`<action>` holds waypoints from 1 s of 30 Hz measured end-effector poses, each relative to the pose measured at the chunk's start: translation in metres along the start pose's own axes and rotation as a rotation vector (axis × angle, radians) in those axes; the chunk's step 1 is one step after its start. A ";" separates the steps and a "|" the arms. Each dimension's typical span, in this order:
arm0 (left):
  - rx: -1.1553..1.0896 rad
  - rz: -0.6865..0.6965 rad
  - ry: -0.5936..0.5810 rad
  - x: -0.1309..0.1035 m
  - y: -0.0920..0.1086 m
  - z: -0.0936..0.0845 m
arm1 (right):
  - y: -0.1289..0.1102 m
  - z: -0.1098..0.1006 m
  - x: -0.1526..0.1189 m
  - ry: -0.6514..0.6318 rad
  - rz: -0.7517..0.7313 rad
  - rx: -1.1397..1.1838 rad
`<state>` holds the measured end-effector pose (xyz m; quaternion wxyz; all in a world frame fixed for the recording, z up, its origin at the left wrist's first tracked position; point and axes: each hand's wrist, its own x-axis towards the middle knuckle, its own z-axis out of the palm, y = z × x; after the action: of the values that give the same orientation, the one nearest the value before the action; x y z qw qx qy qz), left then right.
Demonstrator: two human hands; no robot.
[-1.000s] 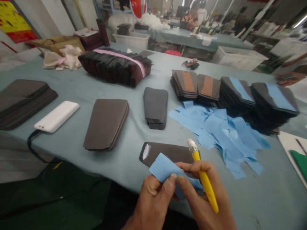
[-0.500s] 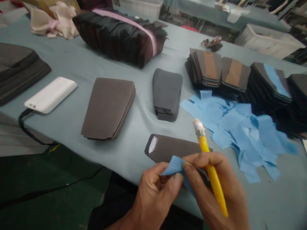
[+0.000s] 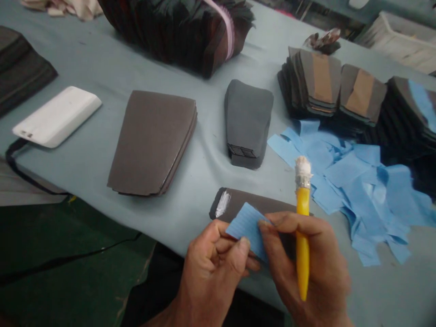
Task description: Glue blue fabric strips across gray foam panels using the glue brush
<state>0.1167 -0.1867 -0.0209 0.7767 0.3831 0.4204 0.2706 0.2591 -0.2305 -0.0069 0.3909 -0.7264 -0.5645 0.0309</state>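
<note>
Between both hands is a small blue fabric strip [image 3: 248, 225]. My left hand [image 3: 213, 268] pinches its left edge between thumb and fingers. With thumb and forefinger, my right hand [image 3: 306, 259] grips its right side, and a yellow-handled brush [image 3: 302, 236] with white-coated bristles is also held there, bristles up. Just beyond the hands lies a dark brown piece [image 3: 260, 200] with a white smear across its left end; the hands partly cover it. Loose blue fabric strips [image 3: 354, 177] are heaped to the right.
A brown stack of cut pieces [image 3: 153, 141] and a dark grey stack [image 3: 248, 120] stand mid-table. Left is a white power bank [image 3: 57, 116] with a black cable. Behind lies a dark bundle [image 3: 163, 36] with a pink band. Banded stacks [image 3: 320, 81] stand back right.
The blue strip has been turned and spread flatter, showing more of its face. The brush has swung more upright in my right hand. The camera view has shifted closer to the table.
</note>
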 end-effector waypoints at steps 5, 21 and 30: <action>0.695 0.457 0.055 -0.005 -0.004 -0.024 | 0.010 0.007 0.006 -0.024 0.036 0.078; 1.303 0.848 -0.016 -0.006 -0.005 -0.042 | 0.026 0.012 0.023 -0.261 0.016 0.227; 1.271 0.799 -0.018 -0.005 -0.007 -0.046 | 0.037 0.021 0.023 -0.286 0.051 0.301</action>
<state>0.0758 -0.1771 -0.0403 0.2518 0.8835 0.3184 0.2339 0.2863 -0.2020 -0.0349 0.4102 -0.6621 -0.5845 0.2275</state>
